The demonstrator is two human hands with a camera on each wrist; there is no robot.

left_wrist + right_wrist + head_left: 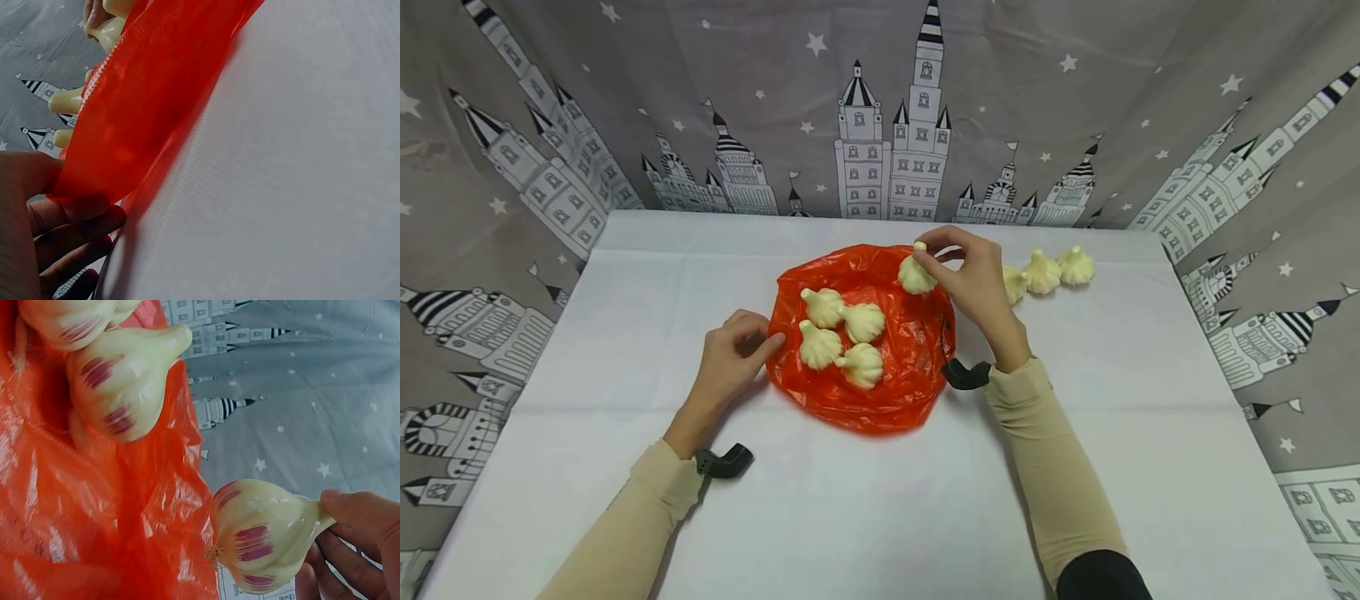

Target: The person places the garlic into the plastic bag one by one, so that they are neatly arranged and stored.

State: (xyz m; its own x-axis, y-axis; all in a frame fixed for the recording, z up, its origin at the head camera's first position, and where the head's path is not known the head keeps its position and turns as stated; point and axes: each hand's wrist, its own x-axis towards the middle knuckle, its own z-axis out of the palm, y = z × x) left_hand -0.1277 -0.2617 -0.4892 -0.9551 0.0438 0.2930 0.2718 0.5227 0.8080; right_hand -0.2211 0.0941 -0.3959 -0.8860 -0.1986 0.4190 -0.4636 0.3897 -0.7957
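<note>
A red plastic bag (902, 400) lies spread on the table with several pale garlic bulbs (862, 322) on it. At its left edge my left hand (730, 354) pinches the plastic between thumb and fingers; the left wrist view shows the bag's rim (87, 181) held there. My right hand (973, 271) grips one garlic bulb (916, 273) by its stem, over the bag's upper right part. In the right wrist view that bulb (262, 537) shows purple streaks and a tuft of roots, and thumb and fingertips pinch its neck.
To the right of my right hand, several more garlic bulbs (1042, 272) stand in a row, one partly hidden by the hand. The white-covered table (850, 508) meets a grey curtain (760, 50) printed with castles and stars at its far edge.
</note>
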